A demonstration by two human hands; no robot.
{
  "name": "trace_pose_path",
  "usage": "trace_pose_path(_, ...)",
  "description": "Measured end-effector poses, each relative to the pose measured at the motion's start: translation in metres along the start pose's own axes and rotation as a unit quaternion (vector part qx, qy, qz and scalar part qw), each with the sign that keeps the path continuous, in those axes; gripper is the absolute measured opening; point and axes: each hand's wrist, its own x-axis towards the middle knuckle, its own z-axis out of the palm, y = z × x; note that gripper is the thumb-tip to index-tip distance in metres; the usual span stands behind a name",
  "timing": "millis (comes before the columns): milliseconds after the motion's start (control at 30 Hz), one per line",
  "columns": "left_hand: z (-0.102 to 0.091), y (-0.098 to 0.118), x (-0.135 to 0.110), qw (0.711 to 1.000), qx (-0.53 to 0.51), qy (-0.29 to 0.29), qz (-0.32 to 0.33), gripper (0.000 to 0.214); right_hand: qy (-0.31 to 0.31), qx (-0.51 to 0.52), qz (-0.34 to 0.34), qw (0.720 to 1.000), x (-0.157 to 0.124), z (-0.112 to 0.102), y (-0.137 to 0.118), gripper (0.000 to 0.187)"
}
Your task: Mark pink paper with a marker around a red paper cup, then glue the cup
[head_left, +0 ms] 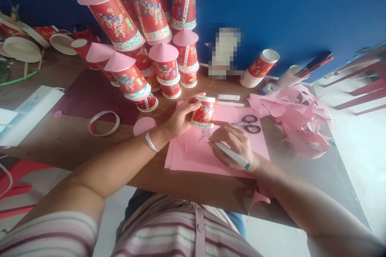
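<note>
My left hand point(181, 117) grips a red printed paper cup point(206, 113) by its left side, above a stack of pink paper sheets point(193, 160). Green leaf-like strokes run along the cup's white lower band. In my right hand point(233, 144) is a white marker with a green end point(232, 153), its tip pointing at the base of the cup; I cannot tell whether it touches. Scissors with dark handles point(251, 124) lie on the pink paper just beyond my right hand. Behind them rest an orange-and-white marker point(230, 104) and a white glue stick point(228, 97).
Stacked red cups with pink paper cones point(164, 62) stand at the back left. Pink paper scraps point(301, 124) heap on the right, near a red-and-white cup tower point(259, 68) and a pen holder point(292, 77). A cardboard ring point(104, 123) and a white box point(30, 116) lie left.
</note>
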Motion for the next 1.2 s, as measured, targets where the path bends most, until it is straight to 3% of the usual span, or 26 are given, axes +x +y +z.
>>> trace_pose_path(233,0.0052,0.0002,-0.0006,0.999,0.012,-0.052,0.004,0.057,-0.001,0.003,0.004,1.000,-0.0023,0.0018,0.0007,0.024)
trace_pose_path(533,0.0039,-0.0001,-0.0003,0.999,0.011,-0.031,0.003,0.052,0.013,0.000,-0.001,1.000,0.0000,0.0029,0.0017,0.024)
trace_pose_path(767,0.0045,0.0014,-0.0005,1.000,0.014,-0.024,0.009,0.065,0.009,0.003,0.000,1.000,-0.0020,0.0023,0.0013,0.026)
trace_pose_path(1200,0.0004,0.0020,0.0015,1.000,-0.010,-0.004,0.014,0.063,0.005,0.008,0.005,1.000,-0.0040,0.0032,-0.0001,0.030)
